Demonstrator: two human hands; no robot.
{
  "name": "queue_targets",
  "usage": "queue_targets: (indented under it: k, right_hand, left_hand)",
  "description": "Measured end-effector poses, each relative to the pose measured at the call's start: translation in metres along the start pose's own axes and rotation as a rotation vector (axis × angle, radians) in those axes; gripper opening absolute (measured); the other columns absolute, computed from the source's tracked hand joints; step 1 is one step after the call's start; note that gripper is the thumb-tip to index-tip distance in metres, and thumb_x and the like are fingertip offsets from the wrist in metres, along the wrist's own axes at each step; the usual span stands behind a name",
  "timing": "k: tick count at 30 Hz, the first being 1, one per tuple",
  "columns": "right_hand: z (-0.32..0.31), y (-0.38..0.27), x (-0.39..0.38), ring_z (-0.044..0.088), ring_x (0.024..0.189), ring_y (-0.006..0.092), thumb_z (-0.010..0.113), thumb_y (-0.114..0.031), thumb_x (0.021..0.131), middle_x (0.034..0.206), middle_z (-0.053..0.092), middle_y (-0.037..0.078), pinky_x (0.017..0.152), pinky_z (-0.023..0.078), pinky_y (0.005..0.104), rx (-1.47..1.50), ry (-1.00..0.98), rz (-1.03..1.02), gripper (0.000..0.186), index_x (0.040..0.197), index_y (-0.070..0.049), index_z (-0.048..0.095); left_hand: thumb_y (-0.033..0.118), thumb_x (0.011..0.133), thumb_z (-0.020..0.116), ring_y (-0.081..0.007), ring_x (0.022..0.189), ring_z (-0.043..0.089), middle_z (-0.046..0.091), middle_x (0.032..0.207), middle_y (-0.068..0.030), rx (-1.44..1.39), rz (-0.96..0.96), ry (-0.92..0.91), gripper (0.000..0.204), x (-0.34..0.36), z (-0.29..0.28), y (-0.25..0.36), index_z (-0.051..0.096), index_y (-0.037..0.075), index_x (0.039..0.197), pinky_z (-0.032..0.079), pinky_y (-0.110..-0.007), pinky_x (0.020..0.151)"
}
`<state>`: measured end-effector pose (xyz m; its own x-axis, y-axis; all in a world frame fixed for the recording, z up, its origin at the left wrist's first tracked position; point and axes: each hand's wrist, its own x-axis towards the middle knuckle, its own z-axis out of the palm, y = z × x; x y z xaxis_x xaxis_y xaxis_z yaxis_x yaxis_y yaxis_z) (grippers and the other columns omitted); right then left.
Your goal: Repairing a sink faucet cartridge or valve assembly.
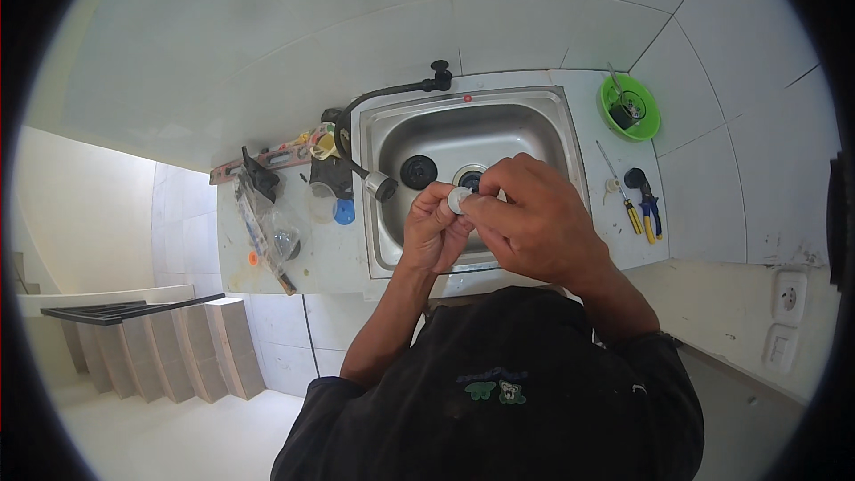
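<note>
My left hand grips a small white round plastic piece just above the stainless steel sink. My right hand is closed over the same piece, thumb and fingers pinched at its right side, hiding part of it. In the basin lies a black round plastic part, left of the drain, which is partly covered by my right hand. A flexible black faucet arches at the sink's left, its metal spray head hanging near my left hand.
At right are a green bowl with items inside, a screwdriver and blue-yellow pliers. The left counter holds a spirit level, plastic bags and a blue lid. Stairs descend at lower left.
</note>
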<state>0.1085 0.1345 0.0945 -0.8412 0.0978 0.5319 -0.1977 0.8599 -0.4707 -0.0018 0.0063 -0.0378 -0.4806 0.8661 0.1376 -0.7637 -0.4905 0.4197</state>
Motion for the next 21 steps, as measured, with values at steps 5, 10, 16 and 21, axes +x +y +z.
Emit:
queue_targets:
  k: [5, 10, 16, 21]
  right_hand:
    - [0.006, 0.004, -0.005, 0.058, 0.078, 0.016, 0.063, 0.001, 0.08, 0.088, 0.06, 0.007, 0.066, 0.048, 0.0303, 0.483, 0.131, 0.366, 0.015, 0.095, -0.002, 0.065]
    - [0.048, 0.036, -0.028, 0.061, 0.085, 0.0175, 0.044, -0.012, 0.096, 0.099, 0.063, 0.008, 0.08, 0.053, 0.0305, 1.231, 0.158, 0.82, 0.031, 0.115, 0.006, 0.059]
    - [0.055, 0.044, -0.028, 0.064, 0.095, 0.0231, 0.047, -0.009, 0.093, 0.102, 0.062, 0.013, 0.09, 0.054, 0.0366, 1.756, 0.191, 0.943, 0.031, 0.115, 0.009, 0.058]
    - [0.074, 0.051, -0.038, 0.064, 0.096, 0.0263, 0.046, -0.006, 0.09, 0.105, 0.061, 0.013, 0.092, 0.053, 0.0372, 1.76, 0.156, 0.996, 0.03, 0.115, 0.008, 0.058]
  left_hand:
    - [0.009, 0.086, 0.067, -0.0196, 0.088, 0.065, 0.068, 0.097, -0.0089, 0.186, 0.076, 0.04, 0.02, 0.002, 0.009, 0.008, 0.063, 0.004, 0.106, 0.053, -0.033, 0.075]
    - [0.002, 0.079, 0.072, -0.0185, 0.078, 0.065, 0.069, 0.09, -0.0097, 1.646, 0.401, 0.111, 0.019, 0.008, 0.072, 0.041, 0.068, 0.002, 0.098, 0.052, -0.032, 0.071]
    - [0.002, 0.079, 0.07, -0.0184, 0.066, 0.062, 0.068, 0.08, -0.0092, 1.685, 0.136, 0.241, 0.016, 0.015, 0.08, 0.06, 0.071, 0.003, 0.094, 0.049, -0.029, 0.063]
    - [0.002, 0.078, 0.07, -0.017, 0.065, 0.062, 0.067, 0.079, -0.01, 1.692, 0.17, 0.167, 0.015, 0.014, 0.081, 0.061, 0.07, 0.002, 0.093, 0.049, -0.028, 0.06]
